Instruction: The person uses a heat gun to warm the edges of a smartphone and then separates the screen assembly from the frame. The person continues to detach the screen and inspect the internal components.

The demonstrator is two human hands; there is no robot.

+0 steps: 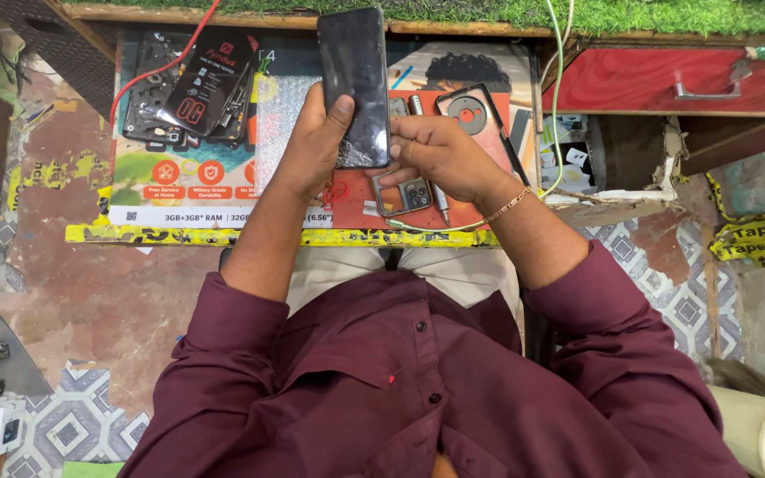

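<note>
Dark smartphone [354, 84], glass cracked at its lower end, is being held upright above the tabletop [223, 235]: the left hand [316, 142] is gripping it from behind with the thumb lying across the screen, while the right hand [440, 155] is closing in a fist against its lower right edge. Black glossy packet [205, 81] with red lettering is lying tilted at the tabletop's far left, over a colourful printed poster [179, 190]; beside it a bubble-wrap sheet [278, 119] is lying flat, and a yellow-and-black tape strip [759, 237] is running along the right.
</note>
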